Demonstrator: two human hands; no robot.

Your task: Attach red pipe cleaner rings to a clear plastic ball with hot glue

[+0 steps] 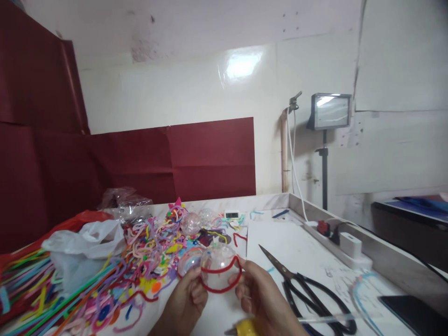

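Note:
A red pipe cleaner (220,290), bent into a loop, is held between my two hands above the table. My left hand (187,298) pinches its left side, fingers curled. At its right end, my right hand (261,291) grips it between thumb and fingers. A clear plastic dome (219,255) shows through and behind the loop; I cannot tell whether the hands touch it too. Just left of it is another clear round piece (189,260) with an iridescent rim. Below my right hand lies a blurred yellow object (249,327).
Large black-handled scissors (297,280) lie open on white paper (280,235) at right. A phone (415,312) and a power strip (338,245) are farther right. Coloured pipe cleaner pieces (140,247) and a white plastic bag (84,247) cover the left. A small display (231,215) stands behind.

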